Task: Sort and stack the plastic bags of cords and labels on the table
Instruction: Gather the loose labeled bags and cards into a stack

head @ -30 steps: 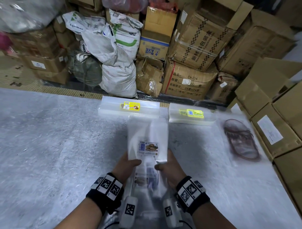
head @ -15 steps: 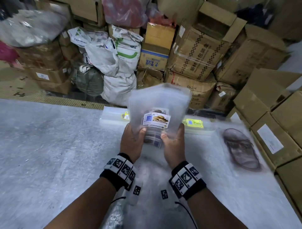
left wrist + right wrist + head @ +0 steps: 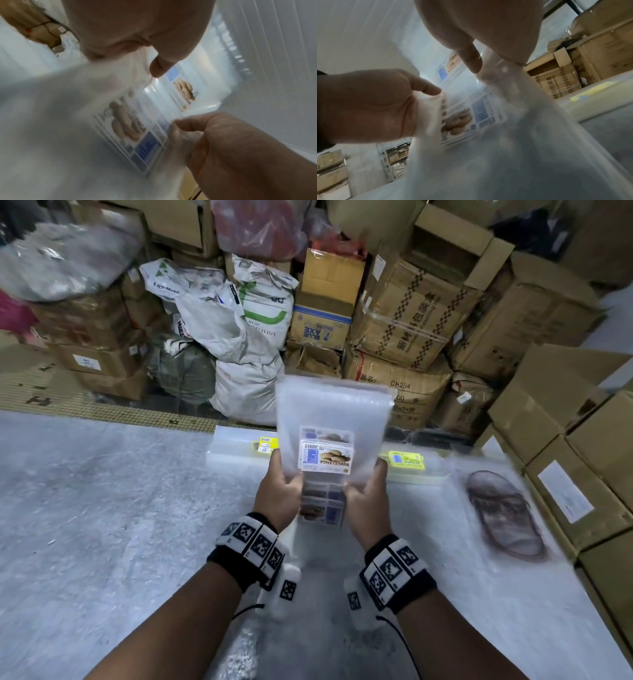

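A bundle of clear plastic bags (image 3: 330, 419) with biscuit-picture labels (image 3: 325, 457) is held upright above the grey table (image 3: 102, 508). My left hand (image 3: 279, 491) grips its lower left edge and my right hand (image 3: 364, 496) grips its lower right edge. In the left wrist view the thumb of my left hand (image 3: 159, 69) presses on the plastic bags (image 3: 197, 83), and the right hand (image 3: 214, 135) pinches the edge opposite. In the right wrist view my right hand (image 3: 474, 63) pinches the bags (image 3: 471, 119) across from the left hand (image 3: 385, 105). Two flat stacks of bags with yellow labels lie behind, one to the left (image 3: 239, 445) and one to the right (image 3: 411, 465).
A clear bag of brown cords (image 3: 507, 515) lies on the table at the right. Cardboard boxes (image 3: 582, 460) line the table's right edge. More boxes (image 3: 411, 313) and white sacks (image 3: 246, 344) are piled beyond the far edge.
Both hands have lifted the bundle of labelled bags off the table and tipped it upright, moving it away from me toward the two yellow-labelled stacks.
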### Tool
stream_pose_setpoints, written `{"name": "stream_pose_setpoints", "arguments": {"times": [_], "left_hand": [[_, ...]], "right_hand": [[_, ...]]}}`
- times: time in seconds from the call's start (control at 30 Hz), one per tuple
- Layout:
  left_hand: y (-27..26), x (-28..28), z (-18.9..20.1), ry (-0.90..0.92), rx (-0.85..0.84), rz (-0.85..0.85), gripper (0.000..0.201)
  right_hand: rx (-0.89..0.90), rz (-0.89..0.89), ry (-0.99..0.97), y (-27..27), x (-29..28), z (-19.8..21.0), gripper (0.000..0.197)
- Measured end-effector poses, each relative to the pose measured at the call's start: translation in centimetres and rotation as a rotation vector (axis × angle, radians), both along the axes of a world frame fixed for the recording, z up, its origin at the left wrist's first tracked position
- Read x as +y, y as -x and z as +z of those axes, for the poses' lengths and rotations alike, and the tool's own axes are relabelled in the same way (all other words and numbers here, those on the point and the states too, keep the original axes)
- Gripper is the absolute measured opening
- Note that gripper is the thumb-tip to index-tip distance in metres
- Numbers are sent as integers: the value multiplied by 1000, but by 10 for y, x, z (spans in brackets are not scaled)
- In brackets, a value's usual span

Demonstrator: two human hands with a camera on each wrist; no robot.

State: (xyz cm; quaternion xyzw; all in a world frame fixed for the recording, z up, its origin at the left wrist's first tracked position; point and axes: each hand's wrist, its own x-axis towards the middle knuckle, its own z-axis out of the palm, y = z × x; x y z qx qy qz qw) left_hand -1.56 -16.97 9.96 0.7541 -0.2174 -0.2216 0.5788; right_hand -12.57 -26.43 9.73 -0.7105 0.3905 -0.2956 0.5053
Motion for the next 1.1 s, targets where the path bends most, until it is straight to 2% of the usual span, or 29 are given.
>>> {"name": "stream_pose_setpoints", "arguments": {"times": [0.07, 0.13, 0.23, 0.3, 0.43, 0.5, 0.6, 0.8, 0.93, 1.03, 1.1], "left_hand": [[-7, 2, -1, 15, 22, -37, 41], [-12, 1, -7, 35, 68, -66, 43], [-9, 0, 1, 99, 116, -65, 39], [-3, 1, 7, 188, 131, -32, 32], [6, -1, 16, 325, 114, 90, 27], [6, -5, 14, 323, 126, 139, 23], [9, -5, 7, 259, 235, 193, 28], [16, -3, 6, 160, 51, 234, 25], [21, -4, 12, 217, -26, 239, 35], [20, -5, 17, 214, -42, 220, 50], [15, -4, 14, 186, -69, 197, 43]], "right_hand": [[32, 18, -20, -2, -5, 0, 43], [39, 35, -53, -3, -7, -4, 35], [-13, 32, -73, -7, -4, -5, 33], [-74, 26, -54, -11, -1, -2, 37], [-186, 5, -24, -18, 8, 4, 32], [-183, 2, -26, -20, 12, 1, 32], [-127, 39, -66, -19, 12, -7, 36], [-72, 17, -27, -17, 8, -6, 31], [-89, -34, 52, -19, 11, -2, 31], [-123, -61, 72, -18, 5, 0, 32], [-105, -48, 37, -16, 3, -2, 32]]}}
